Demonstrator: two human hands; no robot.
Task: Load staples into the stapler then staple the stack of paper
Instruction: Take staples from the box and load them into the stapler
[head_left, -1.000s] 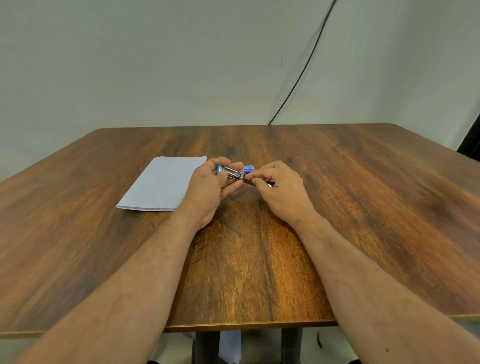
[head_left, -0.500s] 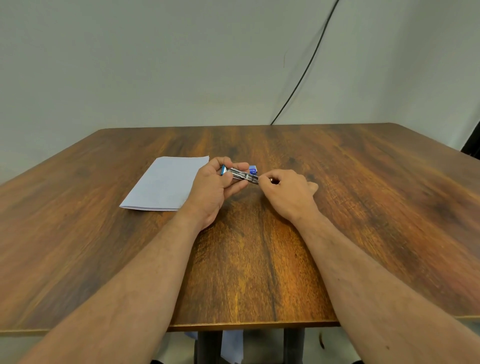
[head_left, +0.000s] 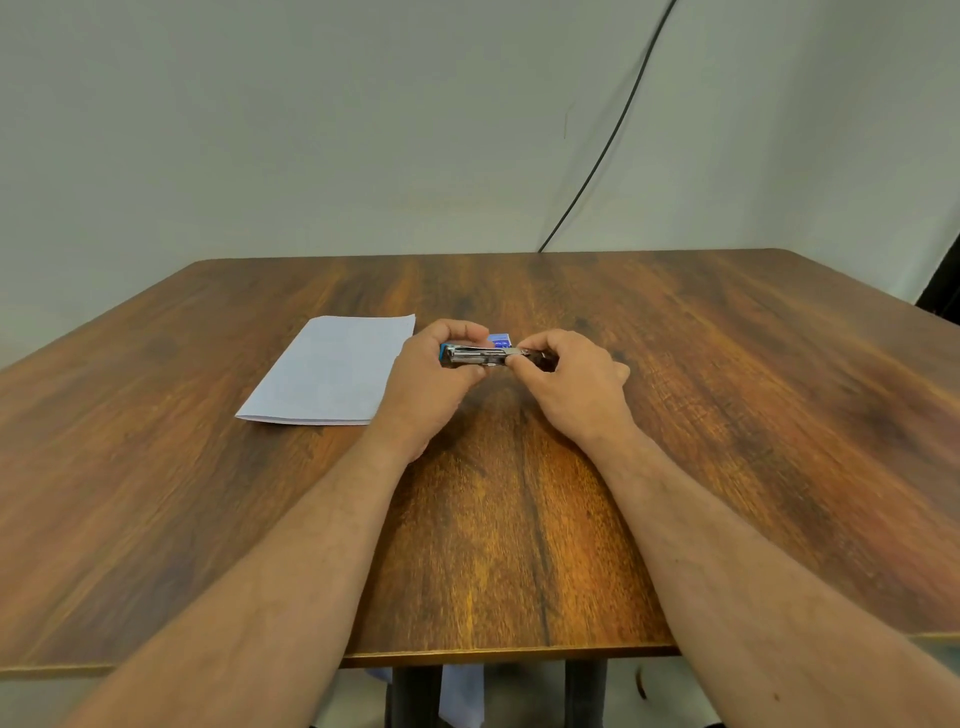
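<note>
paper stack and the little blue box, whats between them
In the head view, the left hand gripping the stapler sits between the paper stack and the blue box.

stapler (head_left: 475, 356) above table (head_left: 727, 415), between left hand (head_left: 431, 384) and right hand (head_left: 569, 382) | small box (head_left: 500, 340) just behind stapler | paper stack (head_left: 332, 371) on table, left of left hand

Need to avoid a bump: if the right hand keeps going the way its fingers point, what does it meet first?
The right hand points left along the stapler it pinches, so it would likely meet the left hand gripping the other end. The paper lies beyond.
</note>
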